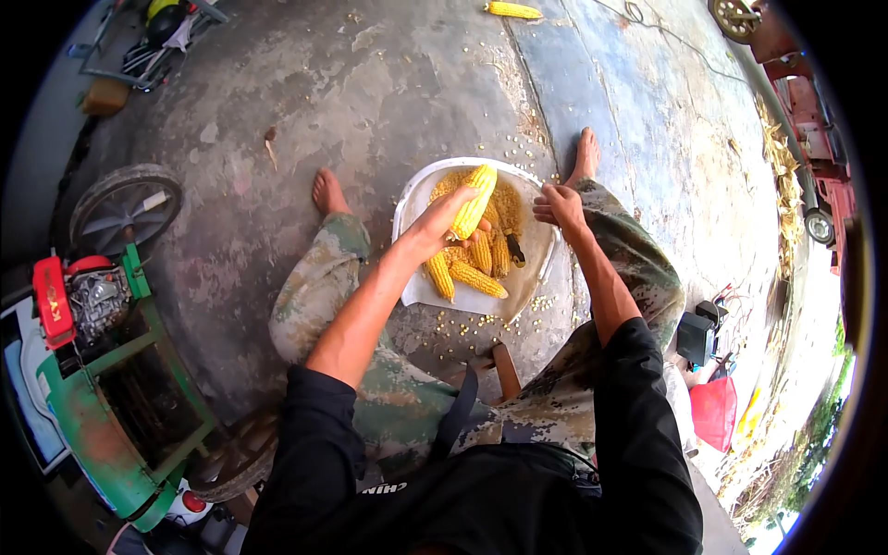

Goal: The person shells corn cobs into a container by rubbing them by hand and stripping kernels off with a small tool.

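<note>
A yellow corn cob is gripped in my left hand, tilted above a white basin. Loose kernels lie in the basin's far part, and several more cobs rest in its near part. Something small and dark sits beside those cobs. My right hand is over the basin's right rim, apart from the cob, with its fingers curled; whether anything is inside them is hidden.
Bare feet flank the basin. Kernels are scattered on the concrete floor. Another cob lies at the far edge. A green wheeled machine stands at left; a red bag and dark box are at right.
</note>
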